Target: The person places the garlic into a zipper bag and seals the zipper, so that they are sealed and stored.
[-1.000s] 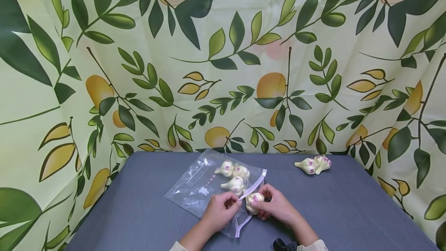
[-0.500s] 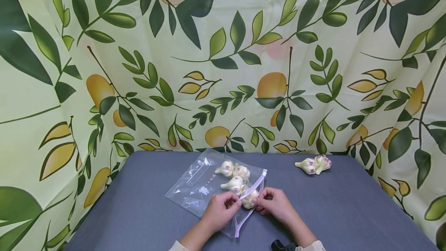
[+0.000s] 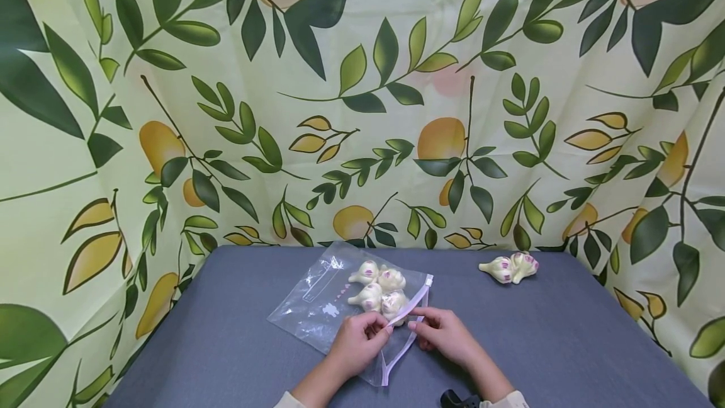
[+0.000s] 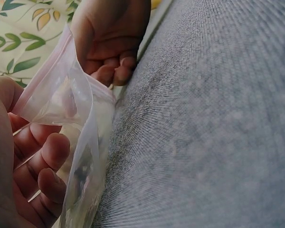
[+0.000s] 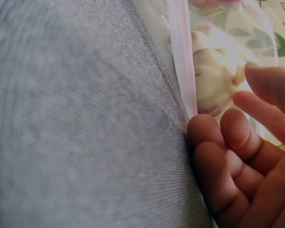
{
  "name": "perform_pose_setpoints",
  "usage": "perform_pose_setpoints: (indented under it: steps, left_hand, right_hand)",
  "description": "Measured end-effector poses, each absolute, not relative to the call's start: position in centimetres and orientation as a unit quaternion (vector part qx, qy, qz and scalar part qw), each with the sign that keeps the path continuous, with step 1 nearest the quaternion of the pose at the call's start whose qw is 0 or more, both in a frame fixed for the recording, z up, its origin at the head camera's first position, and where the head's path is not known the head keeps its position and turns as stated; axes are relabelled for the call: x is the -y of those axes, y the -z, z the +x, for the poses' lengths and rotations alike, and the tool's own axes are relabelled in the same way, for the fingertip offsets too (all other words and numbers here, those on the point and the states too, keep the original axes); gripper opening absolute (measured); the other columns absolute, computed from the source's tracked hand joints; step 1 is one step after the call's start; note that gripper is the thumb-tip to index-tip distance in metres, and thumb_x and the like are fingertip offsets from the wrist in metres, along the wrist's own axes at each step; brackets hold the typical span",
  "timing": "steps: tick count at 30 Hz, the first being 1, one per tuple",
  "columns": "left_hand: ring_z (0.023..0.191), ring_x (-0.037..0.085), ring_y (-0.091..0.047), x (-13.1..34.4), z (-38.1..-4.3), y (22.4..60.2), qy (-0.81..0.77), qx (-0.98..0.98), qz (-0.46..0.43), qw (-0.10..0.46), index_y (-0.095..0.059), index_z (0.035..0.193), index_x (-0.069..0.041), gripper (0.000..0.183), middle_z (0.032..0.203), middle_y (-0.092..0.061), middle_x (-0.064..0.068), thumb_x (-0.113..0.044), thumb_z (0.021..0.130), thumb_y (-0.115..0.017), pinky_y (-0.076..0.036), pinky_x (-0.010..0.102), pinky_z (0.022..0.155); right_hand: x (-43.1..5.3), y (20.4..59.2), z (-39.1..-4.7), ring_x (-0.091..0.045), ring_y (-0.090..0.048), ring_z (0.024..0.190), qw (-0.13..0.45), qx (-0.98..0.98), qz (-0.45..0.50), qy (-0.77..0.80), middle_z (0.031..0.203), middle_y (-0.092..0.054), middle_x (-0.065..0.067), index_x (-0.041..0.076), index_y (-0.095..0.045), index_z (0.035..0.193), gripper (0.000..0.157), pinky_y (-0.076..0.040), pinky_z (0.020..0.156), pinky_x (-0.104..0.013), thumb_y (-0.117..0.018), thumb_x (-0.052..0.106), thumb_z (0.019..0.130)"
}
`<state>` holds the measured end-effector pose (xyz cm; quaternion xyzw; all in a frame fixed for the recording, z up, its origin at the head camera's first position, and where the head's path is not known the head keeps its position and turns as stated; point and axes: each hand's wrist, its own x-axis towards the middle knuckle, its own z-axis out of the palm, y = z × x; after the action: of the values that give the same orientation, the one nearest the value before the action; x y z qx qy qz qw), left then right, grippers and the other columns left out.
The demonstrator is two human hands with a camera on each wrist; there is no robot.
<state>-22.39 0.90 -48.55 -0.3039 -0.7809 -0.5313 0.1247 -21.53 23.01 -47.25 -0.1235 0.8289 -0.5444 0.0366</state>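
A clear zip bag [image 3: 306, 315] lies on the table with a lilac strip along its mouth, which gapes toward the right. Inside it are several garlic bulbs [image 3: 368, 298], cream with purple marks. My left hand [image 3: 359, 342] pinches the near lip of the mouth between thumb and finger; the left wrist view shows this lip [image 4: 61, 102] raised. My right hand [image 3: 450, 334] is at the opening, fingers bent loosely and thumb apart from them. In the right wrist view, a garlic bulb [image 5: 213, 71] sits beyond these fingertips, inside the bag, and nothing is between thumb and fingers.
Two more garlic bulbs [image 3: 508, 268] lie touching at the table's back right. The dark grey table [image 3: 226, 345] ends at a leaf-and-fruit patterned cloth [image 3: 362, 143]. A black strap-like thing [image 3: 460, 399] is by the right wrist.
The garlic bulb my right hand held went left through the bag's mouth, and the hand let it go. Another bulb inside shifted left. My left hand stayed on the lip.
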Motion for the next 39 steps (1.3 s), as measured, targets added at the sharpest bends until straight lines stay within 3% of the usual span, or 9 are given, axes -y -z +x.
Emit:
perform_pose_setpoints:
  steps: [4,11,16,21,24,28,33,36,39]
  left_hand:
    - [0.056,-0.007,-0.047,-0.6,-22.4,48.6,0.528,0.784,-0.3,0.125,-0.069,0.077,-0.014,0.009,0.063,-0.062,-0.003,-0.01,0.084,-0.071,-0.042,0.013,0.051]
    - [0.056,-0.006,-0.047,-0.1,-22.5,48.8,0.526,0.787,-0.294,0.13,-0.069,0.077,-0.015,0.009,0.062,-0.061,-0.003,-0.01,0.084,-0.071,-0.043,0.014,0.052]
    - [0.056,-0.006,-0.047,0.2,-22.5,48.9,0.525,0.788,-0.293,0.133,-0.068,0.077,-0.015,0.009,0.062,-0.061,-0.003,-0.01,0.084,-0.072,-0.043,0.014,0.051]
    - [0.056,-0.007,-0.047,0.4,-22.4,48.7,0.526,0.788,-0.293,0.127,-0.069,0.077,-0.014,0.008,0.063,-0.062,-0.002,-0.01,0.084,-0.071,-0.044,0.015,0.052]
    - [0.056,-0.007,-0.047,0.4,-22.3,48.6,0.524,0.789,-0.293,0.128,-0.069,0.077,-0.014,0.008,0.063,-0.063,-0.002,-0.01,0.084,-0.072,-0.044,0.015,0.052]
    - [0.057,-0.007,-0.047,0.2,-22.4,48.4,0.524,0.787,-0.297,0.133,-0.068,0.077,-0.014,0.009,0.064,-0.063,-0.002,-0.01,0.084,-0.071,-0.045,0.015,0.053]
    - [0.057,-0.008,-0.047,-0.3,-22.5,48.2,0.531,0.777,-0.309,0.135,-0.068,0.078,-0.011,0.007,0.063,-0.063,0.001,-0.008,0.084,-0.071,-0.046,0.015,0.052]
    - [0.057,-0.008,-0.046,-0.6,-22.5,48.4,0.533,0.775,-0.312,0.132,-0.068,0.078,-0.011,0.007,0.061,-0.062,0.002,-0.009,0.084,-0.071,-0.045,0.014,0.051]
    - [0.057,-0.009,-0.046,-0.8,-22.4,48.5,0.532,0.776,-0.314,0.128,-0.068,0.078,-0.011,0.007,0.061,-0.061,0.003,-0.009,0.084,-0.071,-0.044,0.013,0.051]
  right_hand:
    - [-22.6,47.3,-21.6,-0.007,-0.053,0.056,0.04,-0.854,-0.161,0.493,0.066,-0.056,0.002,-0.003,-0.057,0.13,0.048,-0.045,0.051,-0.024,-0.067,0.025,0.093]
    - [-21.7,47.6,-21.8,0.001,-0.044,0.055,0.04,-0.877,-0.21,0.431,0.067,-0.052,0.009,0.002,-0.058,0.121,0.041,-0.037,0.05,-0.019,-0.067,0.03,0.092]
    - [-21.6,47.5,-21.9,-0.001,-0.045,0.056,0.056,-0.864,-0.205,0.456,0.068,-0.053,0.007,0.002,-0.058,0.124,0.042,-0.038,0.05,-0.019,-0.067,0.028,0.093]
    - [-22.2,47.4,-22.1,-0.007,-0.053,0.059,0.056,-0.841,-0.174,0.509,0.072,-0.059,-0.002,-0.001,-0.06,0.125,0.04,-0.046,0.051,-0.024,-0.067,0.022,0.093]
    - [-22.9,47.5,-22.3,-0.011,-0.056,0.058,0.015,-0.839,-0.123,0.529,0.073,-0.061,-0.007,-0.001,-0.065,0.116,0.031,-0.048,0.051,-0.027,-0.067,0.019,0.092]
    - [-24.6,47.3,-22.8,-0.009,-0.055,0.064,-0.081,-0.856,-0.022,0.509,0.078,-0.064,-0.006,0.003,-0.07,0.106,0.019,-0.047,0.058,-0.024,-0.069,0.016,0.091]
    - [-27.6,46.0,-22.9,-0.014,-0.057,0.085,-0.151,-0.875,0.051,0.458,0.102,-0.068,-0.013,0.003,-0.067,0.114,0.026,-0.046,0.072,-0.024,-0.066,0.019,0.094]
    - [-29.5,45.3,-23.1,-0.028,-0.06,0.1,-0.182,-0.88,0.057,0.434,0.116,-0.065,-0.021,-0.001,-0.061,0.122,0.034,-0.046,0.084,-0.034,-0.064,0.019,0.095]
    - [-31.7,44.5,-23.6,-0.042,-0.052,0.116,-0.213,-0.891,0.048,0.398,0.127,-0.056,-0.028,-0.003,-0.056,0.127,0.04,-0.041,0.095,-0.05,-0.063,0.018,0.094]
